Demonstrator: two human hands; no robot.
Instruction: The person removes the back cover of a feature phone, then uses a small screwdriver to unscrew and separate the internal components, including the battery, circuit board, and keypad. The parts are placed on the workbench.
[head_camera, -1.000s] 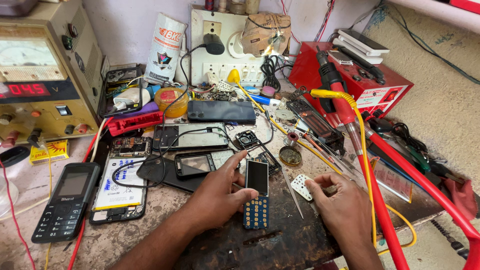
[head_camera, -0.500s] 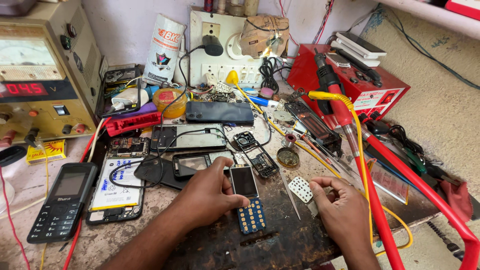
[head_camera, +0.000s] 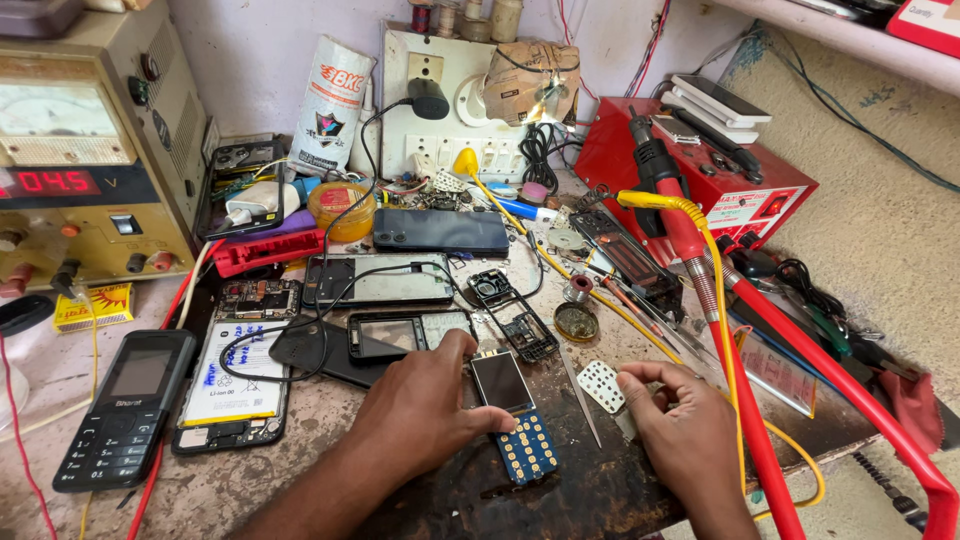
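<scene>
A stripped keypad phone (head_camera: 513, 413), with a dark screen above a blue board dotted with contact pads, is laid flat on the worn dark mat (head_camera: 560, 495) near the front of the bench. It is held at its screen end by the left hand (head_camera: 425, 405): the thumb is pressed along the screen's lower left edge and the fingertips are curled over its top edge, so the screen is pinched between them while the blue lower half is left uncovered. Just to the right, apart from the phone, a white keypad membrane (head_camera: 602, 386) is seen on the mat. It is touched at its right edge by the right hand (head_camera: 680, 425), whose thumb and forefinger are drawn together there; whether the membrane is actually pinched or only touched cannot be told from this angle. A thin metal tool (head_camera: 580, 395) is laid between the phone and the membrane.

Behind the left hand, a bare phone frame (head_camera: 520, 318), a cracked display (head_camera: 405, 334) and a dark smartphone (head_camera: 440, 231) are spread out. Further left, a battery-backed phone (head_camera: 235, 385) and a black keypad handset (head_camera: 125, 405) are placed beside a bench power supply (head_camera: 90, 170). At the right, a red soldering station (head_camera: 700, 175) and red and yellow cables (head_camera: 750, 400) are found.
</scene>
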